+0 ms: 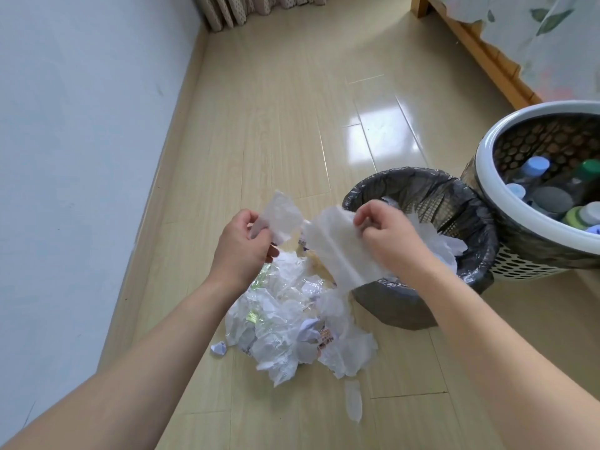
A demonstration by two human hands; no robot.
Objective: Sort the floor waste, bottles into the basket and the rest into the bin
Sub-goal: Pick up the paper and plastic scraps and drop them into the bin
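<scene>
- Above the floor waste pile (289,323): left hand (242,246) pinches a clear wrapper (279,217).
- Right hand (388,235) grips a plastic sheet (337,251), apparently over the bin (422,203) rim.
- Basket (487,177) holds bottles (552,196).

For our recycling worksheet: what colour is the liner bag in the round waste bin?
Dark grey, almost black: the plastic liner bag, seen in the head view.

Glossy wood floor (276,108), crinkled plastic wrappers (285,319)

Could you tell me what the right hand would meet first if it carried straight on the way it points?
Probably the left hand: the right hand with its plastic sheet points leftward at it, though depth is unclear.
</scene>
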